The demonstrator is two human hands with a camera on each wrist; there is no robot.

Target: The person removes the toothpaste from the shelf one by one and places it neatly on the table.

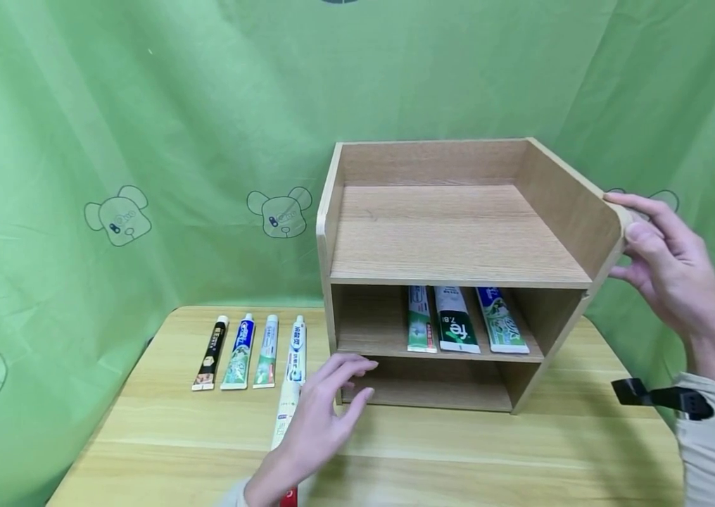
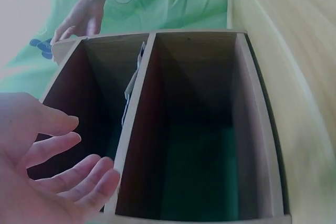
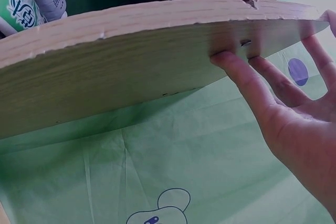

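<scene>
A wooden desk shelf (image 1: 421, 232) stands on the table, three toothpaste tubes lying side by side on its middle level: a slim green-and-white one (image 1: 421, 320), a dark green one (image 1: 457, 320) and a blue-and-green one (image 1: 502, 320). My left hand (image 1: 326, 412), holding nothing, hovers with spread fingers before the shelf's lower left front. In the left wrist view, its fingertips (image 2: 107, 182) overlap the middle board's edge. At the upper right front corner, my right hand (image 1: 668, 267) touches the side panel (image 3: 131, 72), with fairly straight fingers against its outer face.
Left of the shelf lie several tubes in a row: black (image 1: 210, 353), blue-and-green (image 1: 239, 352), pale blue-green (image 1: 266, 352) and white-and-blue (image 1: 297, 352). A cream tube (image 1: 284, 412) and a red item (image 1: 289, 497) are partly hidden by my left hand and wrist. A green curtain (image 1: 205, 105) hangs behind.
</scene>
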